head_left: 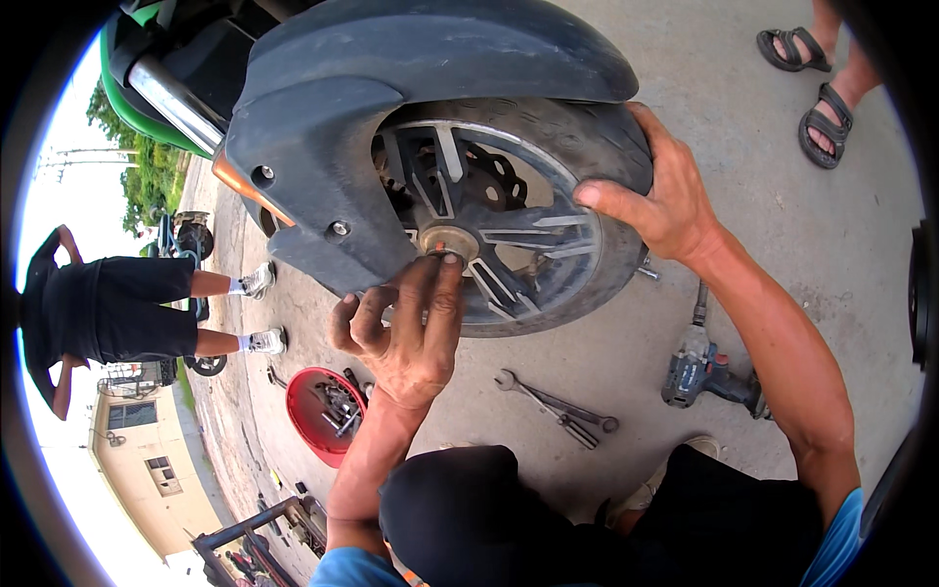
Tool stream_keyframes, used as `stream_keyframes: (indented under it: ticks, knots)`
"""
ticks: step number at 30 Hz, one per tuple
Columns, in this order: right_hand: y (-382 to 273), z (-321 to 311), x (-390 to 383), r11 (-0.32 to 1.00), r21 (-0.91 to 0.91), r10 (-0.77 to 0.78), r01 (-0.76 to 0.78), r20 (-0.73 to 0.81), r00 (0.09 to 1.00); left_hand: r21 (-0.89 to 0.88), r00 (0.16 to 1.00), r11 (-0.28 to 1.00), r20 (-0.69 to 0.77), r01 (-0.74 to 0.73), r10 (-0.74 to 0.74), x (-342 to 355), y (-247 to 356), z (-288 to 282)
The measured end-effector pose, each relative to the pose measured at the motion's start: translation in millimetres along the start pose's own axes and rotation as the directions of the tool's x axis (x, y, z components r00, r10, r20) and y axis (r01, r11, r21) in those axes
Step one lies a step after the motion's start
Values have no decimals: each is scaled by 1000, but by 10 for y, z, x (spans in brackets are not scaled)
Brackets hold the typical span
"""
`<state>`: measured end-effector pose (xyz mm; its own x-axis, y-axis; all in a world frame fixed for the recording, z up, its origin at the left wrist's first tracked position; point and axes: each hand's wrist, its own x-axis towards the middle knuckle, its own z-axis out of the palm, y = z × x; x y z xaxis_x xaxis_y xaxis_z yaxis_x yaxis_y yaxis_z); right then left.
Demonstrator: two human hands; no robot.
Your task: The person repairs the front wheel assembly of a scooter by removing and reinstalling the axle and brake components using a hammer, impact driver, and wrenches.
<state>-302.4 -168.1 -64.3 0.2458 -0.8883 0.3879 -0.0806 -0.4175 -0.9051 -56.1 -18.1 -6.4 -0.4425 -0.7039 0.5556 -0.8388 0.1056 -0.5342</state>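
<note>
A motorcycle front wheel (548,293) with a black tyre and grey-black spokes sits under a dark plastic fender (440,49) and fork cover (323,186). My left hand (411,333) has its fingertips pressed at the brass-coloured hub (435,237), where a small orange-red piece shows; whether they pinch something is hidden. My right hand (655,196) grips the tyre's right side, thumb on the rim. A brake disc (504,171) shows behind the spokes.
An impact wrench (694,372) with an extension, two spanners (548,401) and a red bowl of tools (298,401) lie on the concrete. Sandalled feet (822,127) stand top right. A person (117,308) stands left, near another motorbike and a building (147,440).
</note>
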Motion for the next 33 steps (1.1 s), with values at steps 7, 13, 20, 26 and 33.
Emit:
stream_keyframes:
  ticks: [7,13,20,26,33]
  knots:
    - [-57,-1,9,1000,-8,18,-18,20,1000,-61,999,998,-15,29,-30,-45,-21,22]
    - [-159,33,-79,996,28,78,-79,14,997,-153,963,976,-194,158,-186,-227,61,200]
    - [-254,-23,-133,987,-36,157,-156,34,987,-470,846,767,-75,437,-528,-329,217,256]
    - [-262,12,-117,979,-12,206,-205,48,977,-657,443,-109,612,746,-655,-98,254,130]
    - [-330,144,-161,956,-64,289,-287,20,957,-529,511,40,792,848,-334,-88,-229,76]
